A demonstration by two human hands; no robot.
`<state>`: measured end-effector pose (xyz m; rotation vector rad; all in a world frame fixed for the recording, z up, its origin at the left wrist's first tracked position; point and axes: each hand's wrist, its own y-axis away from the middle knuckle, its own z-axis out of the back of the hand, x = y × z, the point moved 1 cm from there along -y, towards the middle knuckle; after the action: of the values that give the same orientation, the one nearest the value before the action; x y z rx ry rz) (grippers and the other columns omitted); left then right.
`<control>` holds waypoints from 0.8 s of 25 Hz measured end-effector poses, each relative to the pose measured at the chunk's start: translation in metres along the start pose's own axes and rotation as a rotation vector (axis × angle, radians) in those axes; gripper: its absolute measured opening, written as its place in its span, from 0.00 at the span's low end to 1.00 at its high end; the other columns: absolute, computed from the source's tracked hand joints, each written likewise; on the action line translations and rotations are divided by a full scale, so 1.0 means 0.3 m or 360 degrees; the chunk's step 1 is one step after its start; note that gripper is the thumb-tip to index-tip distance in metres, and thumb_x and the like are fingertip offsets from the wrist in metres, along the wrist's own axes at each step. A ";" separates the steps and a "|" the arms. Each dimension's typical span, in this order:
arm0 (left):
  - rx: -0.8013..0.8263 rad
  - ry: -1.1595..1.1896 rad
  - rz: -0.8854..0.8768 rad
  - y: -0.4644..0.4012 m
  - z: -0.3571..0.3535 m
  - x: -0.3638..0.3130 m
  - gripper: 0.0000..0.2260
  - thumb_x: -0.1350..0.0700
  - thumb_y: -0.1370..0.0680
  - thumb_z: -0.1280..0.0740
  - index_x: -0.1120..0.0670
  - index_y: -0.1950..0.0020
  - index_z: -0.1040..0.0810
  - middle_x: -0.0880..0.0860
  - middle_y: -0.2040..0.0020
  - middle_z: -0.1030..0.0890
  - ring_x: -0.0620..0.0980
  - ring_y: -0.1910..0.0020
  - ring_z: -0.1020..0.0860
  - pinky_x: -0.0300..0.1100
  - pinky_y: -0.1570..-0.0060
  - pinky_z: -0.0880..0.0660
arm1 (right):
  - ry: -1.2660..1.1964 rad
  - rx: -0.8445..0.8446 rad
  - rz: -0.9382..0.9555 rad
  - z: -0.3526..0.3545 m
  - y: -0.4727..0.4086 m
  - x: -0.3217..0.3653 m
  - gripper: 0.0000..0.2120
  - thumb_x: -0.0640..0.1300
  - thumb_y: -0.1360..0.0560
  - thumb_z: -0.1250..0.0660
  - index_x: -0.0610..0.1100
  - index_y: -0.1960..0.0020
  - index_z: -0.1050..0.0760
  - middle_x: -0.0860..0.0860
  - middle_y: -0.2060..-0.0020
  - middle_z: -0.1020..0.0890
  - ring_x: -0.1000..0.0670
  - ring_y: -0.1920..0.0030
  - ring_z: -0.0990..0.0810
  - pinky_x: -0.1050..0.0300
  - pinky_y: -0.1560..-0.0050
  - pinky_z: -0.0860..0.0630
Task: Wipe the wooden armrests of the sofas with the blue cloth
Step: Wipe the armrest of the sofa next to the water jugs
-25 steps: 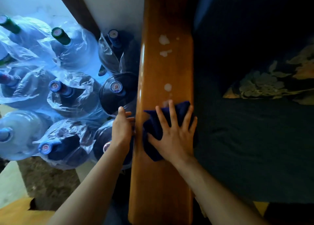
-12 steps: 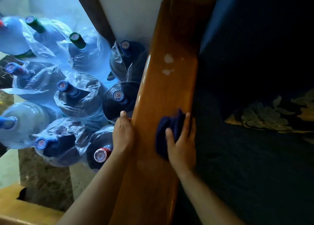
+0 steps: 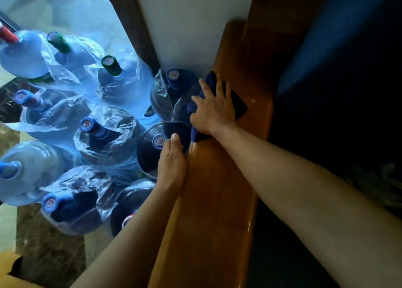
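Observation:
A long glossy wooden armrest (image 3: 219,200) runs from the bottom centre up to the wall. My right hand (image 3: 212,111) lies flat on the dark blue cloth (image 3: 238,105), pressing it on the armrest's far left part, and the cloth hangs over the left edge. My left hand (image 3: 171,163) rests against the armrest's left side, fingers together, holding nothing. The white spots seen earlier on the wood are not visible around the cloth.
Several large blue water jugs (image 3: 104,139) in clear plastic bags crowd the floor left of the armrest. A white wall (image 3: 195,26) and a dark door frame (image 3: 134,26) stand behind. The dark sofa seat (image 3: 337,113) lies to the right.
My right hand slid the cloth forward along the armrest, over the white spots, and toward its left edge. My left hand stayed at the armrest's side.

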<state>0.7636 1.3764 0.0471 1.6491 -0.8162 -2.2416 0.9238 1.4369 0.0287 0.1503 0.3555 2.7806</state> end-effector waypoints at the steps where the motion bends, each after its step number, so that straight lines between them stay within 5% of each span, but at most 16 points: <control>1: 0.0006 0.0011 0.0008 -0.021 0.000 -0.013 0.22 0.32 0.24 0.49 0.43 0.45 0.24 0.54 0.41 0.18 0.56 0.39 0.20 0.62 0.33 0.27 | 0.0010 -0.0003 -0.0014 0.008 -0.031 0.010 0.26 0.57 0.24 0.42 0.54 0.28 0.25 0.50 0.16 0.46 0.34 0.18 0.59 0.33 0.20 0.58; 3: 0.0006 0.0070 0.0020 -0.055 0.011 -0.020 0.23 0.31 0.24 0.48 0.45 0.45 0.24 0.55 0.43 0.18 0.57 0.41 0.19 0.64 0.34 0.27 | -0.0039 -0.0052 0.0113 -0.009 0.048 0.020 0.25 0.56 0.22 0.42 0.51 0.28 0.25 0.50 0.17 0.42 0.36 0.17 0.56 0.35 0.19 0.58; 6: -0.0066 0.0215 0.0088 -0.087 0.032 -0.027 0.30 0.31 0.24 0.48 0.52 0.39 0.23 0.60 0.42 0.17 0.61 0.41 0.19 0.67 0.35 0.27 | -0.0085 -0.0164 0.0372 -0.098 0.318 -0.053 0.31 0.65 0.19 0.48 0.55 0.19 0.40 0.50 0.16 0.46 0.38 0.17 0.49 0.39 0.18 0.56; 9: -0.0004 0.0149 0.0130 -0.118 0.011 -0.031 0.32 0.33 0.22 0.49 0.55 0.34 0.24 0.59 0.41 0.18 0.59 0.40 0.20 0.65 0.34 0.28 | -0.0100 -0.0184 -0.0192 -0.080 0.278 -0.209 0.37 0.70 0.19 0.55 0.53 0.16 0.50 0.46 0.16 0.50 0.35 0.19 0.47 0.39 0.19 0.56; 12: 0.0045 0.0148 0.0104 -0.145 -0.005 -0.031 0.27 0.35 0.20 0.50 0.52 0.39 0.23 0.57 0.41 0.19 0.55 0.41 0.20 0.63 0.35 0.26 | -0.0262 -0.0202 -0.0919 -0.012 0.031 -0.199 0.38 0.66 0.19 0.55 0.46 0.16 0.54 0.42 0.16 0.53 0.34 0.19 0.48 0.38 0.19 0.54; 14: 0.0060 0.0137 0.0106 -0.161 -0.015 -0.015 0.26 0.34 0.20 0.50 0.50 0.41 0.23 0.56 0.41 0.18 0.55 0.41 0.20 0.62 0.35 0.26 | -0.0417 -0.0211 -0.1151 0.033 -0.077 -0.121 0.37 0.62 0.17 0.51 0.41 0.16 0.52 0.39 0.17 0.51 0.32 0.19 0.47 0.37 0.19 0.52; 15: 0.0047 0.0139 0.0115 -0.169 -0.016 -0.009 0.26 0.33 0.21 0.50 0.49 0.42 0.22 0.55 0.42 0.18 0.54 0.42 0.20 0.62 0.35 0.26 | -0.0394 -0.0273 -0.1010 0.033 -0.092 -0.086 0.36 0.60 0.17 0.49 0.40 0.17 0.49 0.38 0.17 0.49 0.32 0.20 0.45 0.37 0.19 0.50; 18: 0.0012 0.0132 0.0142 -0.194 -0.016 -0.001 0.25 0.35 0.18 0.51 0.51 0.42 0.22 0.56 0.44 0.18 0.55 0.42 0.20 0.62 0.36 0.26 | -0.0298 -0.0324 0.0115 -0.014 0.019 -0.042 0.29 0.53 0.20 0.37 0.41 0.23 0.31 0.41 0.20 0.38 0.37 0.23 0.37 0.40 0.23 0.36; 20: 0.0056 0.0101 0.0166 -0.201 -0.017 -0.010 0.24 0.37 0.16 0.51 0.51 0.43 0.22 0.56 0.45 0.18 0.56 0.42 0.20 0.61 0.36 0.25 | -0.0290 -0.0249 0.0398 -0.016 0.028 -0.104 0.27 0.52 0.22 0.35 0.43 0.26 0.27 0.42 0.22 0.36 0.40 0.22 0.37 0.41 0.23 0.36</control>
<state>0.7773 1.4253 0.0143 1.6440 -0.9088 -2.1059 0.9497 1.4178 0.0244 0.4339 0.0768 2.9934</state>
